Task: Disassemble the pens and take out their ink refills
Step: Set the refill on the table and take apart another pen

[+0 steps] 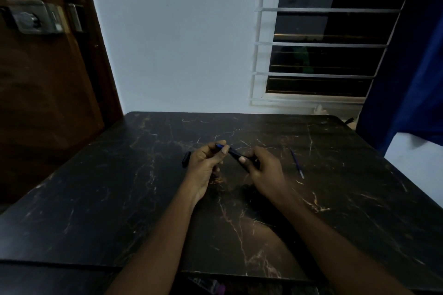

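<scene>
Both hands hold one dark pen (233,151) above the middle of the black marble table (119,199). My left hand (206,163) pinches its blue front end between thumb and fingers. My right hand (261,170) wraps the black barrel, which is partly hidden in the fist. A black pen cap (186,159) lies on the table just left of my left hand. A thin blue ink refill (297,163) lies on the table to the right of my right hand.
The table's far edge meets a white wall. A brown door with a metal lock (36,17) stands at the left. A barred window (323,43) and a blue curtain (412,79) are at the right.
</scene>
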